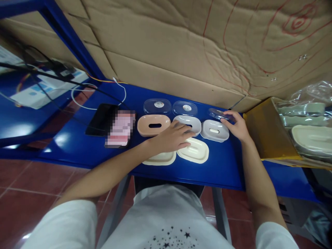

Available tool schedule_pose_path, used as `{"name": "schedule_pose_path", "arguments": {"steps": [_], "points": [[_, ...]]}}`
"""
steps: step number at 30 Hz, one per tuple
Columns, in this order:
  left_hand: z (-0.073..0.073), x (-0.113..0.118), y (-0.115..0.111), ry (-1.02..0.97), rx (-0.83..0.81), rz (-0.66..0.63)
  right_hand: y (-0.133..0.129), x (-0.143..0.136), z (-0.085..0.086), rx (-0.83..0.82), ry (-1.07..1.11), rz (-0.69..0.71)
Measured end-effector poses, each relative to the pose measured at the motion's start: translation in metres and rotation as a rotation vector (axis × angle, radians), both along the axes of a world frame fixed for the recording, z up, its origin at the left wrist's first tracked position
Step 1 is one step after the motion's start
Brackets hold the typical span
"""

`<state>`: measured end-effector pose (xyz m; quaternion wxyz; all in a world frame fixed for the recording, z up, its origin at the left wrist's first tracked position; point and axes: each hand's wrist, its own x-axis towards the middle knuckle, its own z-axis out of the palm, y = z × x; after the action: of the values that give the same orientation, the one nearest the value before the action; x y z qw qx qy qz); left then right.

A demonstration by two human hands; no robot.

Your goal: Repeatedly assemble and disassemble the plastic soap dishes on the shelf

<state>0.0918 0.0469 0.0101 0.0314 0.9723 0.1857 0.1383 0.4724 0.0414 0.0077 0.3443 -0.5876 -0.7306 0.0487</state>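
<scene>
My left hand [174, 136] reaches over a grey oval dish [198, 121] with a dark slot, its fingers stretched out and the thumb by a cream oval tray [198, 152]. Part of the dish is hidden beneath this hand. My right hand [237, 127] pinches the edge of a clear lid [216, 112], slightly tilted, behind another grey dish [211, 136]. A small whitish piece [214, 131] lies in that dish. On the left sits a peach dish [142, 126] with a slot. A second cream tray [163, 159] is partly covered by my left forearm.
Two clear lids [155, 105] with round stickers lie along the back. Left of the dishes are a phone with a blurred screen [120, 128] and a black device [100, 119] with a white cable. An open cardboard box [269, 128] of wrapped trays stands right; a cardboard wall [166, 52] rises behind.
</scene>
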Motion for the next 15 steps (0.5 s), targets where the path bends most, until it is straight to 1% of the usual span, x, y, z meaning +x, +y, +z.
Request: {"name": "schedule_pose_path", "arguments": {"steps": [3,5,6,8,10,13,15], "points": [[0.001,-0.001,0.0,0.008,-0.027,0.001,0.015,0.003,-0.012,-0.02,-0.013,0.006],[0.002,-0.002,-0.001,0.007,-0.032,-0.006,0.017,0.002,-0.013,-0.036,-0.031,0.012],[0.002,-0.003,-0.001,0.006,-0.025,-0.01,0.015,0.001,-0.01,-0.036,-0.05,0.004],[0.004,-0.004,-0.001,-0.002,0.007,-0.022,0.004,-0.003,0.0,-0.018,-0.102,-0.011],[0.005,-0.005,-0.001,-0.009,0.042,-0.029,-0.014,-0.011,0.012,-0.032,-0.152,0.037],[0.006,-0.006,0.0,-0.001,0.061,-0.032,-0.043,-0.025,0.025,-0.198,-0.21,0.212],[0.006,-0.005,-0.001,0.014,0.055,-0.031,-0.057,-0.034,0.026,-0.28,-0.279,0.242]]}}
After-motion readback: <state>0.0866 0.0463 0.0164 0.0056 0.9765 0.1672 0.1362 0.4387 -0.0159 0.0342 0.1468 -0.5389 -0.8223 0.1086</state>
